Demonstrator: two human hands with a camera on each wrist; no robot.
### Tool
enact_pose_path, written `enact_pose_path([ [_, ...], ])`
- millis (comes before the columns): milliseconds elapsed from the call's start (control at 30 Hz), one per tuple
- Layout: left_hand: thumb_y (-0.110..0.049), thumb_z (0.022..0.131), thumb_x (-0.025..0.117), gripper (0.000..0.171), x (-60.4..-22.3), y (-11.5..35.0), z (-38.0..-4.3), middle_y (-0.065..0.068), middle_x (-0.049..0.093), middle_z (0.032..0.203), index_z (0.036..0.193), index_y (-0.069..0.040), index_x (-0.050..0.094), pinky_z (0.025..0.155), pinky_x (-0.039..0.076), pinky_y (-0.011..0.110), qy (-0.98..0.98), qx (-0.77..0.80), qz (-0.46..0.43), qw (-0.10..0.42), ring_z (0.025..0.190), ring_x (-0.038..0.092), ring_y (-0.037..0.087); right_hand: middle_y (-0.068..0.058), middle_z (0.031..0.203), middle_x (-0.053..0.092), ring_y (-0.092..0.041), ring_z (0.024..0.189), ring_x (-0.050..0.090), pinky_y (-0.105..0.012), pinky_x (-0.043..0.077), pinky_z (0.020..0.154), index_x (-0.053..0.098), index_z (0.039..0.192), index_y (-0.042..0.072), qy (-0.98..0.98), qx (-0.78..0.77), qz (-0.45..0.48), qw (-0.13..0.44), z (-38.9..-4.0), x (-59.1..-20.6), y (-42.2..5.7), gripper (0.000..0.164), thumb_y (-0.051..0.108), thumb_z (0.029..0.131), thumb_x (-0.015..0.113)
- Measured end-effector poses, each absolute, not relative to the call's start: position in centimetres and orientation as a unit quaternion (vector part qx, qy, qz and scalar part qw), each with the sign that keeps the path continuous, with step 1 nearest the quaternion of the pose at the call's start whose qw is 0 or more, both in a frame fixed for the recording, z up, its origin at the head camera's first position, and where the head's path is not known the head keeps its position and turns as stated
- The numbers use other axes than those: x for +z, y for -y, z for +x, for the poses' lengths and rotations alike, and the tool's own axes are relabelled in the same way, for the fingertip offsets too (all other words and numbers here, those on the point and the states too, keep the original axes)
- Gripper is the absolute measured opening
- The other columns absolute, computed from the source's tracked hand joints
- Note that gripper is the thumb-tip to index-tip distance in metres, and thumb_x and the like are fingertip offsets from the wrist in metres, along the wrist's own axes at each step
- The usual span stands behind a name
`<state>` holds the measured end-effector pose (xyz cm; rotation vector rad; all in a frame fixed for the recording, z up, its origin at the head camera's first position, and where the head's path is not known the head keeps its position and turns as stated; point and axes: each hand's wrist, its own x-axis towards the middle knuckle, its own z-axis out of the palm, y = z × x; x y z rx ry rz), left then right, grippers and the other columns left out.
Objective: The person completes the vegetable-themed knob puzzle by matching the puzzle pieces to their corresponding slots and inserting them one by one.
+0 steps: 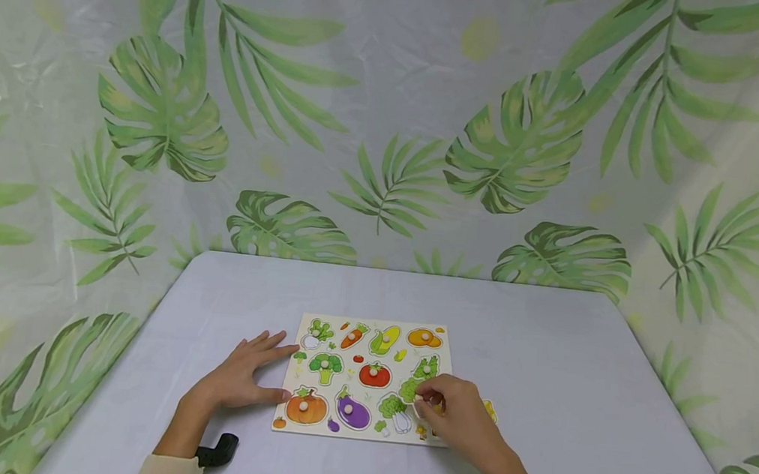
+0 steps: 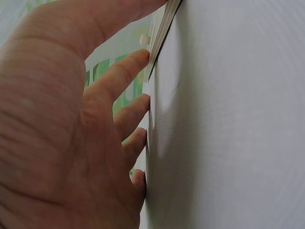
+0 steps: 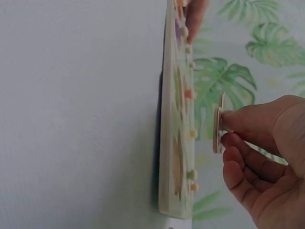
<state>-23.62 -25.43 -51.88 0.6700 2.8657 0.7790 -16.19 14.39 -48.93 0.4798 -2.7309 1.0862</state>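
Observation:
A wooden vegetable puzzle board with knobbed pieces lies on the white table. My right hand is over its right part, pinching a puzzle piece by its knob between thumb and fingertips. In the right wrist view the piece is held up off the board face; the head view shows its green leafy part, the rest hidden by the fingers. My left hand lies at the left edge, fingers spread and straight, thumb and index finger touching the board's side. Bok choy and asparagus pieces lie near the right hand.
A yellow piece shows just beyond the right hand, past the board's right edge. Tomato, eggplant and pumpkin pieces sit in the board. A leaf-patterned curtain stands behind the white table.

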Motion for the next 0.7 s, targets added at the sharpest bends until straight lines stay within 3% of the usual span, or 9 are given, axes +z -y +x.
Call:
enact_pose_path([
  [700,-0.059,0.079,0.079,0.081,-51.8,25.4,-23.6,0.013,0.037,0.166,0.15,-0.027,0.056,0.123,0.01,0.073,-0.94,0.257,0.22,0.05,0.156,0.021,0.046,0.01,0.087,0.071,0.0,0.074,0.055,-0.017,0.051,0.064,0.079,0.096,0.014,0.914,0.357,0.192,0.026,-16.3,-50.6,-12.8,0.009,0.01,0.088,0.079],
])
